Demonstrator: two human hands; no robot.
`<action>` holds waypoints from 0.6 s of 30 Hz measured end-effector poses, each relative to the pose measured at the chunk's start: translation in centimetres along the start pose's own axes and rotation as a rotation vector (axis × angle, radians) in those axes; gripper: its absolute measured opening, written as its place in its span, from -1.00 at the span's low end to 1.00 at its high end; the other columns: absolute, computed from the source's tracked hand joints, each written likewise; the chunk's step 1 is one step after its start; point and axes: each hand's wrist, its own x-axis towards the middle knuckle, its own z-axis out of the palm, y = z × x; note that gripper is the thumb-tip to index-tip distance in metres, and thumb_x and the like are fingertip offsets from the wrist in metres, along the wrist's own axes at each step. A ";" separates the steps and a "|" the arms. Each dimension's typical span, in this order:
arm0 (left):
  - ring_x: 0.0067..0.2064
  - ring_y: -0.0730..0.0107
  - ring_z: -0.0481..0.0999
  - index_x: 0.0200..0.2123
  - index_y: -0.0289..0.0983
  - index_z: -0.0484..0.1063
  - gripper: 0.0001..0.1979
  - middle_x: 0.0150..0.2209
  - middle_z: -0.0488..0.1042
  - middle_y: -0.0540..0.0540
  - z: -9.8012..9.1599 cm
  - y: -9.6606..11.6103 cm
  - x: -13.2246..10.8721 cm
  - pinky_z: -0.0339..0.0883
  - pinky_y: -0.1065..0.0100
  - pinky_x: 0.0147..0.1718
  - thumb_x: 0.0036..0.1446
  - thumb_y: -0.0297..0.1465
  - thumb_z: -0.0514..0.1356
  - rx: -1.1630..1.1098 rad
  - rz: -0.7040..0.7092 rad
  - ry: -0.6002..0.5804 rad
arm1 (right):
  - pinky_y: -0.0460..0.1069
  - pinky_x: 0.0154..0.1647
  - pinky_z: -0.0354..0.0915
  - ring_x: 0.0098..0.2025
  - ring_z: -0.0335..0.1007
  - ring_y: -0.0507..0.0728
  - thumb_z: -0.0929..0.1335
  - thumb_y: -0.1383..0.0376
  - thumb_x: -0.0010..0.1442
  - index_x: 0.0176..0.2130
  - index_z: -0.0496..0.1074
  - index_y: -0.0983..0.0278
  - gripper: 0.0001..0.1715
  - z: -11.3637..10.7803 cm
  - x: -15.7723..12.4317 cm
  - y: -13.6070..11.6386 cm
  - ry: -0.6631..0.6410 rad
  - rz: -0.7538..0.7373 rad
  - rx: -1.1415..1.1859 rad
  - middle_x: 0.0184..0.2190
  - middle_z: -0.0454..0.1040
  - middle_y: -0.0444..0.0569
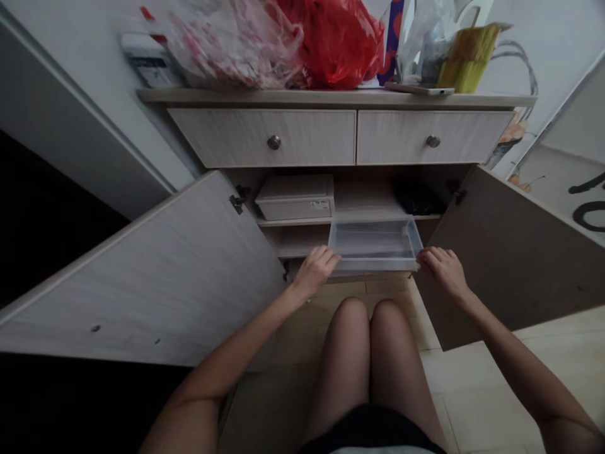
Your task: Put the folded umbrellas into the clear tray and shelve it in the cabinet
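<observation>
Far left, at about 9 o'clock in the view, the cabinet's left door [142,271] swings open, its hinge [237,203] showing at the inner edge. The left hand [316,271] reaches in at about 6 o'clock from the centre, its fingers [326,255] close together and curled over the left end of a clear plastic tray [375,246]. That shallow, empty-looking tray sits at the cabinet's open front, level with the shelf edge [293,222] and just below a white lidded plastic box [295,198], which rests on the shelf to its upper left. Above, at 12 o'clock, are two wooden drawers [340,137] with round metal knobs, and on the top ledge lie a red plastic bag [326,44] and a phone [420,89]. A dark object [418,197] sits in the shadow at the shelf's right end. The right hand [443,272] grips the tray's right corner, its fingers [429,255] pressed together. The right door [510,252] stands open at 3 o'clock.
</observation>
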 end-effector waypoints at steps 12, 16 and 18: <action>-0.18 0.15 0.36 -0.16 -0.33 0.49 -0.78 -0.28 0.46 -0.18 1.6 6.1 -8.5 0.26 0.20 -0.20 0.34 -0.51 0.03 -0.099 -0.015 -0.008 | 0.02 -0.18 0.08 -0.24 0.36 0.11 0.23 0.34 0.43 -0.24 0.42 0.23 -0.78 0.2 -7.9 -4.8 -0.085 0.002 0.064 -0.24 0.55 -0.03; -0.17 0.15 0.38 -0.15 -0.33 0.50 -0.78 -0.28 0.48 -0.18 1.5 6.5 -8.9 0.28 0.20 -0.20 0.32 -0.52 0.04 -0.118 -0.032 0.018 | 0.00 -0.21 0.15 -0.26 0.37 0.11 0.21 0.33 0.44 -0.26 0.41 0.24 -0.75 0.9 -8.3 -4.9 -0.076 -0.011 0.117 -0.25 0.53 0.00; -0.18 0.16 0.39 -0.18 -0.32 0.51 -0.77 -0.30 0.48 -0.18 1.5 6.6 -8.9 0.30 0.20 -0.20 0.32 -0.52 0.04 -0.150 -0.052 0.034 | -0.02 -0.21 0.20 -0.26 0.38 0.11 0.19 0.32 0.45 -0.25 0.41 0.25 -0.72 1.1 -8.3 -4.9 -0.063 -0.019 0.151 -0.26 0.51 0.01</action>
